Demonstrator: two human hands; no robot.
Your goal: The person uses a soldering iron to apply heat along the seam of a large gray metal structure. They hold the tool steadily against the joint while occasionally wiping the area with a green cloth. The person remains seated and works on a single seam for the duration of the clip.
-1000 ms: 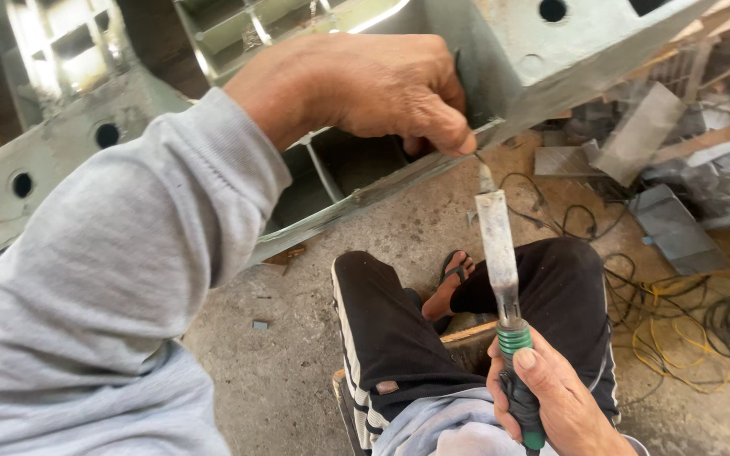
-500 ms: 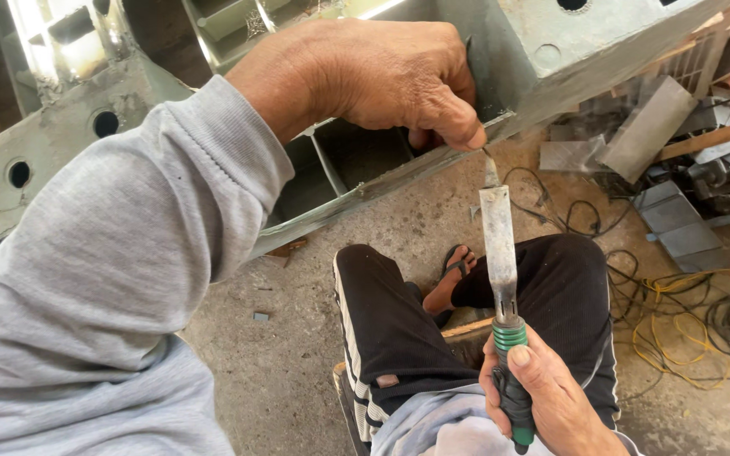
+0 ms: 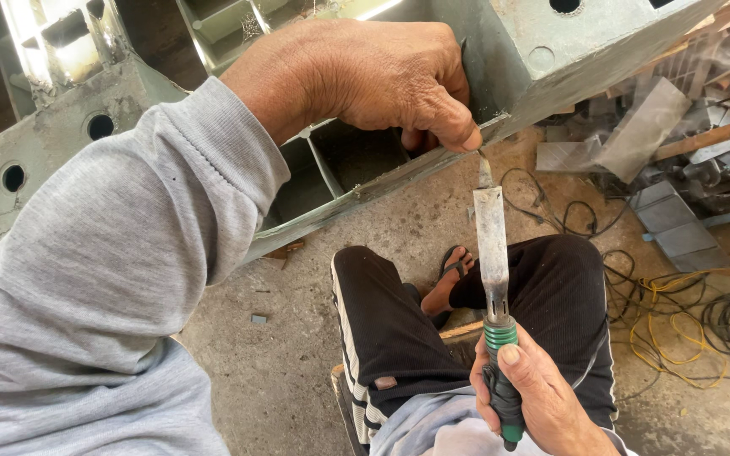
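Note:
My left hand (image 3: 382, 80) reaches up in a grey sleeve and grips the lower edge of a grey-green steel beam (image 3: 542, 51), fingertips pinched right above the tool's tip. My right hand (image 3: 534, 401) holds the green-and-black handle of a flat metal file (image 3: 492, 245), which points upward. Its narrow tip touches the beam's edge beside my left fingertips. I am seated; my black trousers (image 3: 390, 329) and a sandalled foot (image 3: 449, 283) show below.
The beam has bolt holes (image 3: 100, 127) and open welded cells (image 3: 348, 165). Scrap metal plates (image 3: 627, 135) lie on the concrete floor at the upper right. Black and yellow cables (image 3: 686, 329) trail across the floor at the right.
The view has shifted slightly; the file's tip stays at the beam's edge by my left fingertips. My right hand sits a touch lower on the handle.

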